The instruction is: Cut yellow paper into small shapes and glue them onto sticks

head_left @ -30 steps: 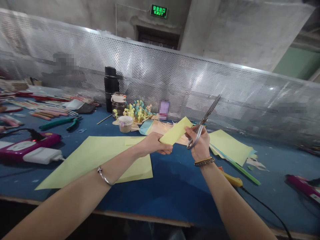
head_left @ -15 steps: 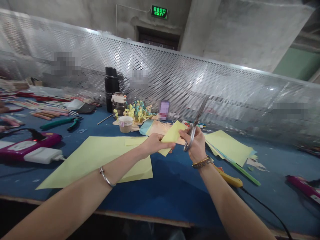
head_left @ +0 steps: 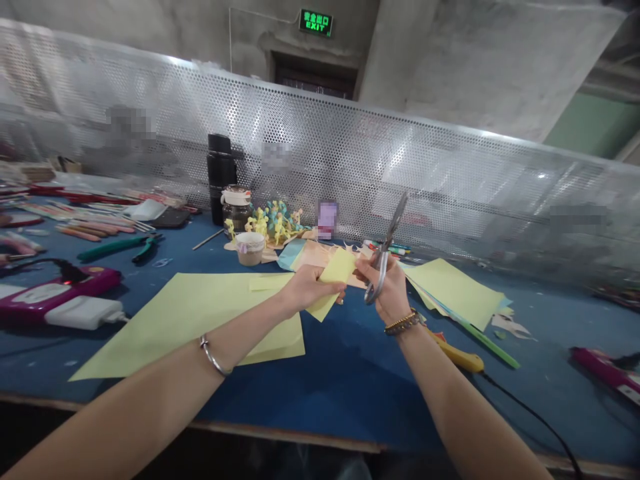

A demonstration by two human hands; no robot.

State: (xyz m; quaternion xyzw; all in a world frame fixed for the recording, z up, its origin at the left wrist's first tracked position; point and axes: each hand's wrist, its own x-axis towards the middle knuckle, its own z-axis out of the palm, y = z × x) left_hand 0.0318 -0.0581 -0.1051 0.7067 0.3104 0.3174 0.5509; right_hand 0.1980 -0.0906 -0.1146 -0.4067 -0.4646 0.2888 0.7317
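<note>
My right hand (head_left: 393, 290) has brought the scissors (head_left: 392, 233) nearer my left hand (head_left: 306, 289), below which the yellow paper strip (head_left: 339, 267) now juts.

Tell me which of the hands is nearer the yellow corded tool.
Right. The right hand, holding the scissors, is beyond the yellow corded tool and to its left; the left hand, gripping yellow paper, is farther left.

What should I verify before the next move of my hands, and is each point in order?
1. Left hand grips the held paper: ok.
2. Right hand holds the scissors: ok.
3. Blades point away from the left hand: ok, they aim upward.
4. Blades fully closed: cannot tell at this angle.
5. Cup upright: ok.
6. Yellow tool clear of the right forearm: cannot tell, the arm partly hides it.
</note>
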